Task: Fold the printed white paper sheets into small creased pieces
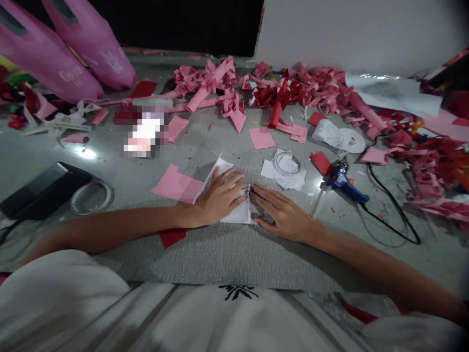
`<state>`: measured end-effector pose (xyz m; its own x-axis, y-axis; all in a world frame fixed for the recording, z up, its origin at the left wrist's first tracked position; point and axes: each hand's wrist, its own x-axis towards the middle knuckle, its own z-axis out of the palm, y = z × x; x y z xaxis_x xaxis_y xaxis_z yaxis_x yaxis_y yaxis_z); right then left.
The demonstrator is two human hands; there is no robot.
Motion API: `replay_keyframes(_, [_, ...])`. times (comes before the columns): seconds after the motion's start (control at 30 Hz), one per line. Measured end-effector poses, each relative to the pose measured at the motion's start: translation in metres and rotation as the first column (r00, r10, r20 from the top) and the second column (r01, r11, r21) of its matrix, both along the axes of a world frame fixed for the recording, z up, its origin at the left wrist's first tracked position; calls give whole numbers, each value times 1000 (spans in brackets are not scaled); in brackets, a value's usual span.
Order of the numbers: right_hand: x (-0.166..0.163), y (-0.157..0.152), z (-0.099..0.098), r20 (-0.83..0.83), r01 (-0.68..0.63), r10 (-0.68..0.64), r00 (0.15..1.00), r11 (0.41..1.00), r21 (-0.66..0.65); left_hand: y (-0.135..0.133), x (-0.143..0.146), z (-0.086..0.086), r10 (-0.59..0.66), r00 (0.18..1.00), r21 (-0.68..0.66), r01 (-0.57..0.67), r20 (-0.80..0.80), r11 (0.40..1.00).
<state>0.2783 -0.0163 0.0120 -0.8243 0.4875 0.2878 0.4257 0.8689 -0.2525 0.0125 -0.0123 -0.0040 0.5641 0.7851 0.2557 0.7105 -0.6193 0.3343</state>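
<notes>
A folded sheet of white paper (234,216) lies on the grey surface in front of me, with an upright crease to the right of its middle. My left hand (220,195) rests on it, fingers spread, and part of the sheet stands up behind that hand. At the crease, my right hand (276,210) lies flat with its fingertips touching the paper. Pink paper (179,185) sits beside the left hand, partly under the white sheet. A red paper piece (173,238) shows below my left forearm.
A blue glue gun (346,183) with a black cord lies to the right. Tape rolls (302,164) rest on both sides. A black box-like object (47,188) is at left. Pink and red paper curls (216,88) line the back, near two pink bottles (97,44).
</notes>
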Motion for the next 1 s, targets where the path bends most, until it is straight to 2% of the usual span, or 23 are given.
replay_keyframes(0.1, [1,5,-3,32,-16,16,999,999,-29,-4,-2,3,54,998,-51,-55,-25,997])
replay_keyframes(0.23, [3,10,-3,31,-12,13,999,999,-43,-5,-6,10,102,990,-54,-97,95,994])
replay_keyframes(0.43, [4,12,-1,12,-25,26,1000,997,-78,-15,-7,39,82,991,-181,-62,103,981])
replay_keyframes(0.5, [4,12,-1,16,-38,39,999,996,-80,-18,-6,42,95,992,-189,-77,87,979])
replay_keyframes(0.57, [4,12,-1,24,-37,39,999,997,-69,-16,-5,37,97,993,-162,-86,61,983])
replay_keyframes(0.67, [4,11,-2,28,-12,13,1000,998,-60,-5,-4,18,70,998,-66,-70,-9,995])
replay_keyframes(0.73, [4,11,-4,28,9,-7,1000,998,-61,2,-5,5,-48,998,-33,47,-45,998])
replay_keyframes(0.8, [5,11,-5,32,19,-17,999,998,-62,6,-7,-3,-113,992,-20,112,-52,994])
replay_keyframes(1.0, [10,14,-4,58,-1,5,998,997,-73,4,-11,-3,-163,985,-59,160,-56,985])
